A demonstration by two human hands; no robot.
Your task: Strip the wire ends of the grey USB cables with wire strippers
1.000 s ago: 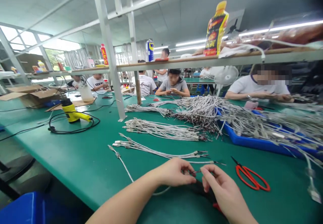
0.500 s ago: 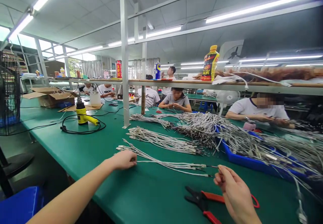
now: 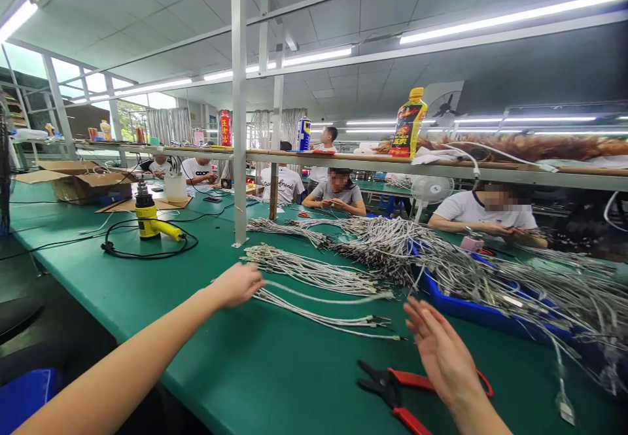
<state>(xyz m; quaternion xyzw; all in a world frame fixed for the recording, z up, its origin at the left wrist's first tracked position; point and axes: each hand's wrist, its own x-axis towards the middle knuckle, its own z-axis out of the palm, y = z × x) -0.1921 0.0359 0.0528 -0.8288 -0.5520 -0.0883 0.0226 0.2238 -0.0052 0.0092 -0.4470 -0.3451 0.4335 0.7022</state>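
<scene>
My left hand [image 3: 238, 284] hovers over the green table [image 3: 196, 330], its fingers closed on the left end of a grey cable [image 3: 324, 299]. That cable runs rightward, lifted slightly above a short row of similar cables [image 3: 324, 319] lying flat. Just behind it lies a thicker bundle of cables [image 3: 314, 269]. My right hand [image 3: 438, 351] is raised at the lower right with its fingers spread, holding nothing. It is close to the right ends of the row. Red-handled pliers [image 3: 395, 388] rest on the table just under that hand.
A blue tray [image 3: 471, 312] heaped with cables sits to the right. A white post [image 3: 239, 160] stands behind the bundles under a long shelf [image 3: 373, 160]. A yellow heat gun [image 3: 147, 222] with a black cord and a cardboard box [image 3: 73, 184] are at the left. Several people work across the table.
My right hand has let go of the cable's right end and spread open. My left hand has lifted the cable's left end up and back toward the thicker bundle.
</scene>
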